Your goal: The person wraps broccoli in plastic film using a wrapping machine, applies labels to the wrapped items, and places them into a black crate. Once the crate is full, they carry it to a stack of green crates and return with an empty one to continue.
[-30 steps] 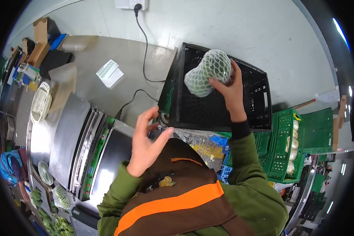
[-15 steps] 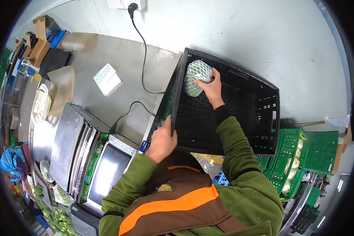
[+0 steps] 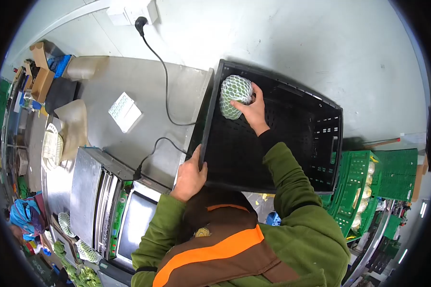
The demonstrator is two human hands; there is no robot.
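Observation:
A large black crate (image 3: 273, 138) stands in front of me beside the metal table. In its upper left corner lies a green item in white netting (image 3: 235, 95). My right hand (image 3: 254, 109) grips the netted item, with thumb and fingers bent round its right side. My left hand (image 3: 190, 176) is closed on the crate's left rim, its index finger stretched along the outside edge.
A wrapping machine (image 3: 105, 191) with a black cable stands at the left. White labels (image 3: 124, 112) lie on the metal table (image 3: 163, 81). Green crates (image 3: 347, 191) with pale produce stand at the right. Farther left is a person in blue (image 3: 26, 215).
The view has shifted a little. Both hands stay where they were, the right on the netted item and the left on the crate's rim.

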